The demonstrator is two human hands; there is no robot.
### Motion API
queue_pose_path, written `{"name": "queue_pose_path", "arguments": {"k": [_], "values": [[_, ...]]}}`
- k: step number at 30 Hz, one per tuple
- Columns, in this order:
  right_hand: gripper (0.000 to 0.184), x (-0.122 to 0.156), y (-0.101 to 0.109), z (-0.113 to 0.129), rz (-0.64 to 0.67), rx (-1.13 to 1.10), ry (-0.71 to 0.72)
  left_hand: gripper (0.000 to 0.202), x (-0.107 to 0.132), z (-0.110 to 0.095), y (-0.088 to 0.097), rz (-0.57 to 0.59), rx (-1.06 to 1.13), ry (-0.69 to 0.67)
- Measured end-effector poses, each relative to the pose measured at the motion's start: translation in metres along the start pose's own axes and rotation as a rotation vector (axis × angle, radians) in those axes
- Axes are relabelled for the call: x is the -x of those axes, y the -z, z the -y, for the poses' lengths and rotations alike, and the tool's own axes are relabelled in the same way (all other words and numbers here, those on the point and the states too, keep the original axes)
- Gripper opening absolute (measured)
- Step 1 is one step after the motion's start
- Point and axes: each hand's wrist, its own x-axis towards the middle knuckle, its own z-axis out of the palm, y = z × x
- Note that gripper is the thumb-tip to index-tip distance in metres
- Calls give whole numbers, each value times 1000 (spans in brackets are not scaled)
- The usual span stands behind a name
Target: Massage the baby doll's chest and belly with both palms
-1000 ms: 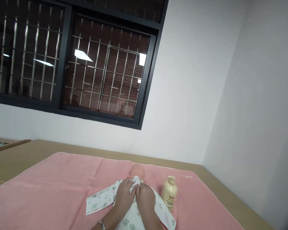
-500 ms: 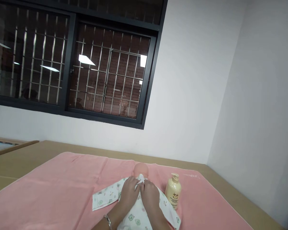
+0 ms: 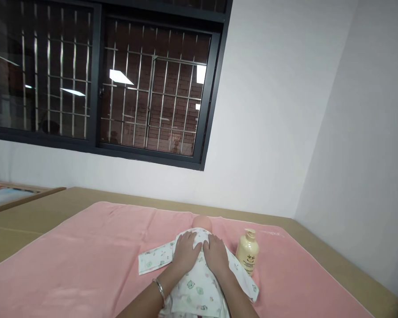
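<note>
A baby doll (image 3: 202, 221) lies on its back or front, I cannot tell which, with only its bald head showing at the far end. White baby clothing (image 3: 195, 289) printed with small green and pink figures covers its body, the sleeves spread out to both sides. My left hand (image 3: 187, 251), a silver bangle on its wrist, lies flat on the upper left of the clothing with fingers stretched out. On the upper right rests my right hand (image 3: 216, 255), likewise flat with fingers apart. Between the hands the cloth looks smooth.
A pale yellow pump bottle (image 3: 247, 254) stands beside the right sleeve. Under everything lies a pink mat (image 3: 96, 251) on a tan tabletop (image 3: 69, 205). A wood-framed tray or bed (image 3: 23, 192) is at the far left. A wall and barred window rise behind.
Both hands have let go of the gathered cloth near the doll's head and now lie flat and farther apart. The cloth there is spread out smoothly. The camera view has shifted slightly.
</note>
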Motion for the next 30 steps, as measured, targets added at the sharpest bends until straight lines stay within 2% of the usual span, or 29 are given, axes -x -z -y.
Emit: {"name": "queue_pose_path", "arguments": {"k": [5,13,18,24,27,30], "values": [[41,4,2,2,-15,-13,-10,46,2,-1,3,-23,52,6],[38,7,0,0,-92,-97,-34,45,0,2,-4,-50,75,36],[40,1,2,-3,-24,-56,10,46,0,-2,4,-33,64,27],[41,5,12,7,33,9,115,30,-1,-8,14,7,71,-50],[37,11,19,18,35,130,50,22,3,-10,14,-38,18,-47],[39,11,23,16,28,156,-5,24,7,-11,12,-76,-46,-26]]}}
